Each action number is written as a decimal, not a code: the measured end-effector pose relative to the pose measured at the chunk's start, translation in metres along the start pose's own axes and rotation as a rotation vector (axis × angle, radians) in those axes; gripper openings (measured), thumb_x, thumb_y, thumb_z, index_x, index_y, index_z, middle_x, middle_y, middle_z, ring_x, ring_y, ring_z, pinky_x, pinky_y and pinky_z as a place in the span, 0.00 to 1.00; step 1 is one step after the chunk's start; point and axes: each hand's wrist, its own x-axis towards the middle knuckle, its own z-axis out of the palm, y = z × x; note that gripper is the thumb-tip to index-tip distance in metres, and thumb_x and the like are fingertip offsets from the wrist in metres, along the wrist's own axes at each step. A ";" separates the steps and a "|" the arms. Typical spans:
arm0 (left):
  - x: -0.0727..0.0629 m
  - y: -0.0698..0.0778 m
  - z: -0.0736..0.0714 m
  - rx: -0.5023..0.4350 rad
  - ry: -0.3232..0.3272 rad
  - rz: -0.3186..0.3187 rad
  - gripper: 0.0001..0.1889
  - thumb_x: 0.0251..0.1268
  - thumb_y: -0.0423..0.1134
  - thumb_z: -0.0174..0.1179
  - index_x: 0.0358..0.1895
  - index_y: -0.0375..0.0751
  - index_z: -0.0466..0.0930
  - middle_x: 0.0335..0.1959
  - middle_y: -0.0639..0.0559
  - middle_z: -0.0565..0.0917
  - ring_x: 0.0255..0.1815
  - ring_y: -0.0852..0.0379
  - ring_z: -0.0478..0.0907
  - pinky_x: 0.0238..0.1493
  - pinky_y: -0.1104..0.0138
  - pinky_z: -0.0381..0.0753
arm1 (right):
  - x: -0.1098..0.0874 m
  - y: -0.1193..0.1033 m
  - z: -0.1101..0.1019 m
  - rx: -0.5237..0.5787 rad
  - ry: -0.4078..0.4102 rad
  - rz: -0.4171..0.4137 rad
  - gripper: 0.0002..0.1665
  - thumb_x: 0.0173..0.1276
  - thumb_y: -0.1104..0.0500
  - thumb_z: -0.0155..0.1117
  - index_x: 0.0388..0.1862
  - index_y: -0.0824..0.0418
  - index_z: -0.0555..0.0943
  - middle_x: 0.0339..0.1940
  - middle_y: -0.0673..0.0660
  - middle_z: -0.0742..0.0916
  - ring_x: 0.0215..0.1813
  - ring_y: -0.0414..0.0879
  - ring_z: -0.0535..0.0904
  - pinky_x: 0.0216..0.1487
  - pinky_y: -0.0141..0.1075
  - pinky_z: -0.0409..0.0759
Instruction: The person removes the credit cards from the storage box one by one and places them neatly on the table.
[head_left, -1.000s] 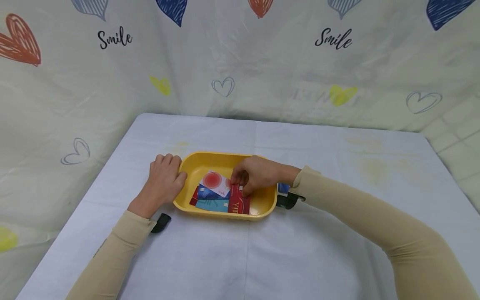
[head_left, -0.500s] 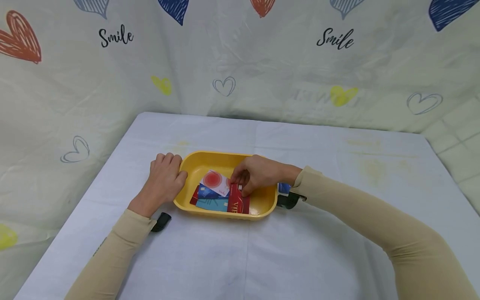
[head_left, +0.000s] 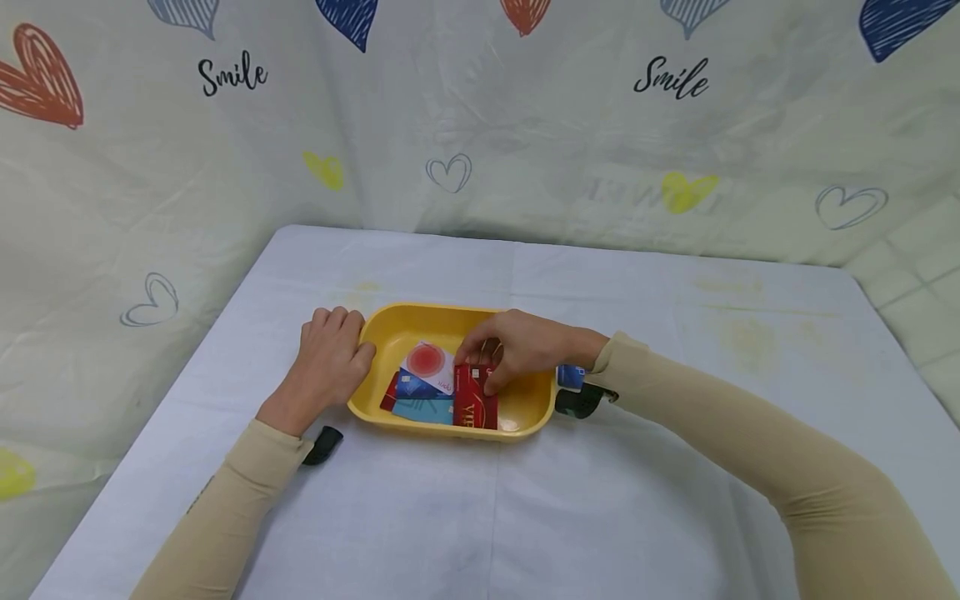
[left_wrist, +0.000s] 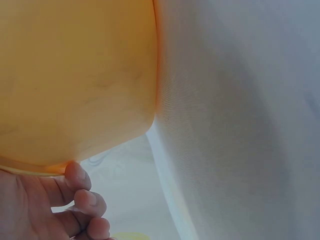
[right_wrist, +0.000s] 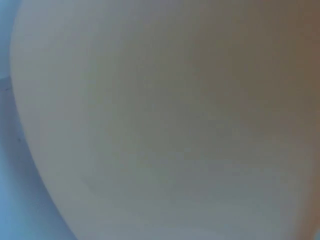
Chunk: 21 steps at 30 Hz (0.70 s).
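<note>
A yellow plastic tray (head_left: 397,320) stands on the table with several plastic cards in it. My left hand (head_left: 327,360) grips its left rim; in the left wrist view the curled fingers (left_wrist: 79,176) sit against the tray's edge. Inside the tray, my right hand (head_left: 525,345) pinches a red VIP card (head_left: 474,407) between thumb and fingers, at its upper end. This card overlaps a white card with a red circle (head_left: 426,360), a dark blue card (head_left: 414,387) and a light blue card (head_left: 423,410). Another dark red card (head_left: 388,396) pokes out at the left.
A blue item (head_left: 570,377) shows beyond the tray's right end, partly behind the right wrist. Black wrist cameras hang below both sleeves. White cloth covers the table (head_left: 420,517), and a printed curtain (head_left: 525,125) hangs behind it. The right wrist view is blurred and mostly blocked.
The red VIP card has slid slightly left over the neighbouring cards, with the right hand's fingertips moving along. My left hand stays at the rim.
</note>
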 end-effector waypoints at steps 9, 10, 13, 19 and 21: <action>-0.001 0.002 -0.001 0.006 -0.004 -0.011 0.10 0.70 0.39 0.44 0.38 0.35 0.71 0.32 0.43 0.69 0.45 0.42 0.62 0.46 0.55 0.57 | -0.003 -0.005 0.000 0.017 -0.020 -0.010 0.29 0.59 0.59 0.78 0.61 0.47 0.82 0.53 0.52 0.86 0.56 0.47 0.81 0.54 0.36 0.86; -0.001 0.002 -0.001 0.005 -0.004 -0.013 0.10 0.70 0.39 0.44 0.38 0.35 0.71 0.32 0.43 0.69 0.45 0.42 0.62 0.46 0.55 0.57 | -0.004 -0.005 0.001 0.015 -0.021 -0.009 0.30 0.59 0.59 0.79 0.61 0.46 0.82 0.53 0.52 0.86 0.56 0.47 0.81 0.54 0.36 0.86; -0.001 0.003 -0.001 0.002 -0.004 -0.012 0.10 0.70 0.39 0.44 0.38 0.35 0.71 0.32 0.43 0.69 0.45 0.42 0.62 0.45 0.55 0.57 | -0.003 -0.006 0.001 0.013 -0.025 -0.011 0.31 0.59 0.59 0.79 0.62 0.45 0.82 0.53 0.51 0.86 0.56 0.46 0.82 0.54 0.36 0.86; -0.002 0.004 -0.002 0.008 -0.001 -0.009 0.11 0.70 0.39 0.44 0.38 0.35 0.71 0.32 0.43 0.69 0.45 0.42 0.62 0.45 0.55 0.58 | -0.006 -0.011 0.005 0.001 -0.014 -0.028 0.33 0.59 0.60 0.79 0.64 0.44 0.81 0.55 0.51 0.86 0.56 0.45 0.82 0.55 0.36 0.86; -0.002 0.004 -0.001 0.008 -0.001 -0.010 0.11 0.70 0.39 0.44 0.39 0.34 0.71 0.32 0.43 0.69 0.45 0.42 0.62 0.45 0.55 0.58 | -0.007 -0.013 0.006 -0.007 -0.003 -0.025 0.33 0.60 0.60 0.78 0.64 0.44 0.80 0.55 0.51 0.86 0.56 0.45 0.82 0.55 0.35 0.86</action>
